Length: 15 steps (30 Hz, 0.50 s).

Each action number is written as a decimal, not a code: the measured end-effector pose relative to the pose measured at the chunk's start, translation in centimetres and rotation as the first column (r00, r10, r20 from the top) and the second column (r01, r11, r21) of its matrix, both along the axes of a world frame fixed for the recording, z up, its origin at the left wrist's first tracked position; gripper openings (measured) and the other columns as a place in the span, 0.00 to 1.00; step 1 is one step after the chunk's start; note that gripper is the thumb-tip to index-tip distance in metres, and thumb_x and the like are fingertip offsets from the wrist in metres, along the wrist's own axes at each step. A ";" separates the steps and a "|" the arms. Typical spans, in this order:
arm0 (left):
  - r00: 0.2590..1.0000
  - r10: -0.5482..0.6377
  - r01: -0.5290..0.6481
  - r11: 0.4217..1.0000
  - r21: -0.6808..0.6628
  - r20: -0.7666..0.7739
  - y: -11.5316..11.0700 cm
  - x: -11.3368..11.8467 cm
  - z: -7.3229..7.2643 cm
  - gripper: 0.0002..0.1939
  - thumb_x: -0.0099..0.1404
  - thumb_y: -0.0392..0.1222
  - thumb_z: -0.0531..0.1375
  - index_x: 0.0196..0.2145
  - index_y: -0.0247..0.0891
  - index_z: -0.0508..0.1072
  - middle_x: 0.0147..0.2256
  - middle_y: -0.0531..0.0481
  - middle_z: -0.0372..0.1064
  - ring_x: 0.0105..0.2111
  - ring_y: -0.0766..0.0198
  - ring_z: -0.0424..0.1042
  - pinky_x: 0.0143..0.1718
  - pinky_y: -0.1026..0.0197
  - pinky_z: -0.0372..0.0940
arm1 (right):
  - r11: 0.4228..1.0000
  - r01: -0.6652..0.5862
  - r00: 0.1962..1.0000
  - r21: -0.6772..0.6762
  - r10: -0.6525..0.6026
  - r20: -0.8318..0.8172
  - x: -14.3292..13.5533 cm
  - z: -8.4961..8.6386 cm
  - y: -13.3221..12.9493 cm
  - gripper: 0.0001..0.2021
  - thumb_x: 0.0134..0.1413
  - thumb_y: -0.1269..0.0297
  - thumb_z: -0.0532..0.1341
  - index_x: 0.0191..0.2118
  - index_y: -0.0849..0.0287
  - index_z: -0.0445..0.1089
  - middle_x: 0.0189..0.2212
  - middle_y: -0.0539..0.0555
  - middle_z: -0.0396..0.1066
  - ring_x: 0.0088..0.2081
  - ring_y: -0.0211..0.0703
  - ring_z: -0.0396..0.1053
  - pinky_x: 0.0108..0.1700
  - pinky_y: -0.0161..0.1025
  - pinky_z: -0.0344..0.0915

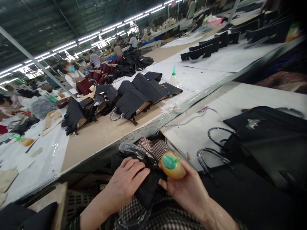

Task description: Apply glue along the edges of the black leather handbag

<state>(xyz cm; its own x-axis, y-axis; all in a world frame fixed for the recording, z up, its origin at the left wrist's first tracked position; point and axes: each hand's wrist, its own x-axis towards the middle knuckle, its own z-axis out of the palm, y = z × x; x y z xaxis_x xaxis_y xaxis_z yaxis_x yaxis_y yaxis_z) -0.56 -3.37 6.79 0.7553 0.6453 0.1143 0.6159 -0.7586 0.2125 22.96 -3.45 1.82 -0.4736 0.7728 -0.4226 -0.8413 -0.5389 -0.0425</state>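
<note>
On the checkered cloth of the lap lies a black bag (146, 191), with a plastic-wrapped handle at its far end and another near the bottom of the view. My left hand (130, 179) grips the bag from above, its fingers bent over the black material. In my right hand (188, 188) is a glue bottle (174, 171) with amber contents and a green nozzle cap that faces the camera. The fingers of that hand curl around the bottle beside the bag's right edge.
Black bags (134, 99) stand on the long table (88, 140) ahead, near a white bottle with a green tip (173, 76). More black bags (266, 127) lie on the right-hand table (184, 134). A masked person (73, 75) is at the far left. A crate (78, 201) sits lower left.
</note>
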 end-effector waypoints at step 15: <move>0.991 0.100 -0.070 0.955 -0.287 0.090 4.2 -1.1 -2.4 0.16 0.64 0.23 0.56 0.46 0.37 0.70 0.48 0.44 0.73 0.48 0.51 0.69 0.51 0.48 0.67 | 0.989 -0.061 0.995 -0.136 0.071 0.070 1.7 -0.1 -1.1 0.15 0.58 0.56 0.71 0.44 0.63 0.81 0.39 0.63 0.82 0.34 0.50 0.81 0.24 0.32 0.74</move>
